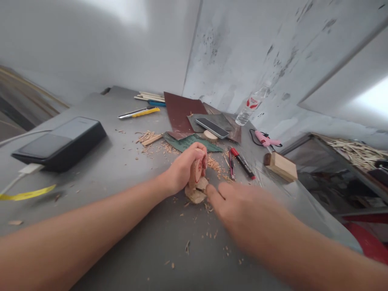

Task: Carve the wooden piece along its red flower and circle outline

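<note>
My left hand (190, 163) is closed around a small round wood slice (198, 170) with red marks on its face, holding it on edge. Its lower rim meets a second wood piece (196, 195) lying on the grey table. To the right, my right hand (235, 202) is closed and blurred, its leading fingertip against the lower piece. A thin dark strip or slot shows by that fingertip; whatever the fingers grip is hidden. Wood shavings (214, 163) lie around both hands.
Behind are sandpaper sheets (182, 109), a phone (212, 127) and a yellow utility knife (145, 112). On the right lie a red-capped marker (242, 163), a wooden block (281, 166), a pink glue gun (266, 138) and a bottle (251, 106). A black device (60, 141) stands left.
</note>
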`<state>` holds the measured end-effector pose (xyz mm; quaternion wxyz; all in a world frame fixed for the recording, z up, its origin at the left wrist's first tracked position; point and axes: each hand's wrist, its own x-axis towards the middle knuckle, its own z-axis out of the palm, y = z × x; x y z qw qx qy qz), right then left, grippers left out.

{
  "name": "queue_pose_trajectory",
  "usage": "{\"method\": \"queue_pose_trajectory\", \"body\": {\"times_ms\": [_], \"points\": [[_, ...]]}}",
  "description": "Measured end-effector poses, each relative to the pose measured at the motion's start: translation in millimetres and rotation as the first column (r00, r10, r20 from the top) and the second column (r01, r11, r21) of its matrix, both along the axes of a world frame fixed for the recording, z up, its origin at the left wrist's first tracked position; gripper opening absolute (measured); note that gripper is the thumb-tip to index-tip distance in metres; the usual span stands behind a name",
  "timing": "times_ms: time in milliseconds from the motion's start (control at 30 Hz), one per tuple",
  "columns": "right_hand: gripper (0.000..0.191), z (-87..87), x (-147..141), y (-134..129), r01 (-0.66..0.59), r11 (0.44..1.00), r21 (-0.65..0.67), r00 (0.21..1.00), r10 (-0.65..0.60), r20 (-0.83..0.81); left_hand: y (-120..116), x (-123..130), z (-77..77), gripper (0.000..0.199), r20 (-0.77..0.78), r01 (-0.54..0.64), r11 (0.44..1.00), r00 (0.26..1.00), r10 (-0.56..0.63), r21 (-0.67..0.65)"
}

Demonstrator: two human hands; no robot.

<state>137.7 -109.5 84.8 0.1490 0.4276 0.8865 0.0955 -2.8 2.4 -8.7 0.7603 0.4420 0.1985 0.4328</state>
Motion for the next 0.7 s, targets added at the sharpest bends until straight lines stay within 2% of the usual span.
{"method": "queue_pose_trajectory", "body": {"times_ms": [67,167,233,300,433,600,700], "points": [[0.037,-2.6,1,-12,0.006,0.994,0.105,0.994,0.005,-0.110,0,0,-1.0,0.013,0.003,0.018,1.000,1.000,-0.018,0.006],[0.054,-7.4,8,-24,0.017,0.972,0.234,0.982,0.028,-0.185,-1,0,-0.9,0.013,-0.005,0.031,0.999,0.999,-0.031,0.017],[0.055,-9.4,15,-28,0.031,0.965,0.261,0.977,0.025,-0.210,-1,-1,-1.1,0.015,0.005,0.037,0.999,0.999,-0.037,0.006],[0.049,-10.2,20,-28,0.052,0.976,0.213,0.971,0.001,-0.240,0,-2,-1.6,0.019,0.024,0.061,0.998,0.998,-0.060,-0.017],[0.034,-9.5,22,-20,0.117,0.993,0.030,0.959,-0.105,-0.263,1,-4,-2.4,0.023,0.050,0.116,0.993,0.992,-0.115,-0.029],[0.022,-6.2,16,-9,0.131,0.991,-0.021,0.943,-0.131,-0.306,-2,-6,-2.0,0.023,0.059,0.128,0.992,0.990,-0.127,-0.004],[0.024,-3.3,12,-6,0.136,0.989,-0.049,0.953,-0.144,-0.266,-4,-6,0.2,0.020,0.056,0.110,0.993,0.993,-0.108,-0.034]]}}
